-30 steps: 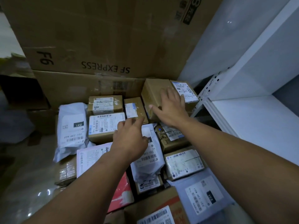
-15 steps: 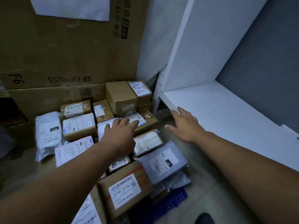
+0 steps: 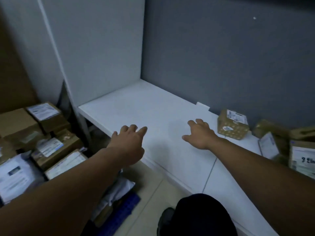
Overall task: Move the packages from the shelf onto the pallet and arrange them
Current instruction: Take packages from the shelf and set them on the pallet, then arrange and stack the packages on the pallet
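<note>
Nearest to me, low in the view, a dark trouser knee sits over the tiled floor. Just to its left, one corner of the blue pallet shows under soft grey mailers. The stacked packages on it are brown cartons and white bags with labels up, and they fill the left edge beside the shelf's upright.

Both my arms reach forward. My left hand hovers at the front lip of the white shelf, fingers loose and spread, holding nothing. My right hand is further in over the bare board, palm down, also released and empty. Beyond it to the right stands a small patterned box, near the grey wall. More cartons crowd the right edge past it.

As I judge it, the step in hand is the reach for that box. I would swing the right hand across, come over its top, and close thumb and fingers on opposite sides. The left hand can follow to support it from below or take a neighbour. The box looks light and stiff, so one hand should do. I would lift it clear before turning left, so it doesn't drag the cartons beside it. I would also choose a gap on the pallet before carrying.
</note>
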